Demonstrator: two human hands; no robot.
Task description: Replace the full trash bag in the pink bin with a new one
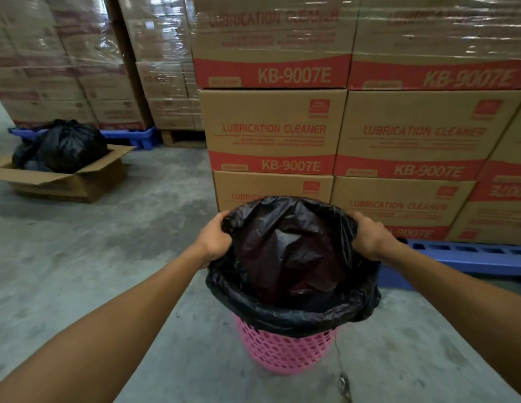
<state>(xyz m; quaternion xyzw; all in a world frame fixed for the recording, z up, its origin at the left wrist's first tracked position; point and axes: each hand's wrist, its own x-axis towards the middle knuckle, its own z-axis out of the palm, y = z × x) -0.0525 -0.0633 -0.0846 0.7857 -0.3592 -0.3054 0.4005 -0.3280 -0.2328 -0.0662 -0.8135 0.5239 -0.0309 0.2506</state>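
Observation:
A pink perforated bin (285, 353) stands on the concrete floor in front of me. A black trash bag (288, 257) sits in it, its near edge folded down over the rim and its far edge held up. My left hand (214, 238) grips the bag's left edge and my right hand (369, 237) grips its right edge, stretching the mouth wide. The inside of the bag looks dark and crumpled; I cannot tell what it holds. A full, tied black trash bag (70, 146) lies in an open cardboard box (79, 181) at the far left.
Stacked cartons (340, 132) marked LUBRICATION CLEANER rise right behind the bin on a blue pallet (468, 257). More wrapped cartons (79, 53) stand at the back left on another blue pallet (137, 136). Bare concrete floor (137, 234) lies to the left.

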